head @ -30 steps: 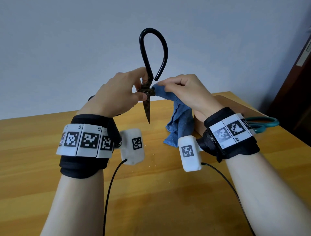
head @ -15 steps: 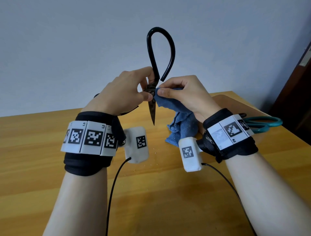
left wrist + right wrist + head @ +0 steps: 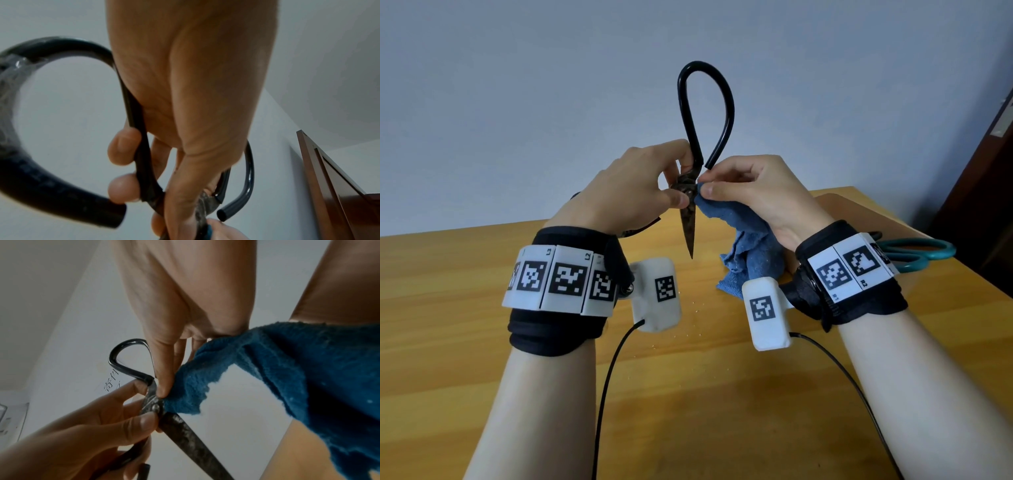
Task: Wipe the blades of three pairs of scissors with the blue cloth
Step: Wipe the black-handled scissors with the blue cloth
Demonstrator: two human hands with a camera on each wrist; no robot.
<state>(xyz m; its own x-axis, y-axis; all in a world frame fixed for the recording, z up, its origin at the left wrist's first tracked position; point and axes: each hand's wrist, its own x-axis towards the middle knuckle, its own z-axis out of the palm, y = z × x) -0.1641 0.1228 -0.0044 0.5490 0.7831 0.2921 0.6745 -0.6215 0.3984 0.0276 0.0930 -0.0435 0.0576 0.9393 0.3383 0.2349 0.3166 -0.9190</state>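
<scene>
Wooden table, teal scissors behind wrist

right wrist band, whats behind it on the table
Teal scissors lie on the wooden table behind it; only their handle loops show. The blades are covered by the right wrist band and cannot be seen.

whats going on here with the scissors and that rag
A person is cleaning scissors. The left hand holds black-handled scissors near the pivot, blade tip pointing down above the wooden table. The right hand pinches a blue cloth against the blade by the pivot. Teal-handled scissors lie on the table behind.
</scene>
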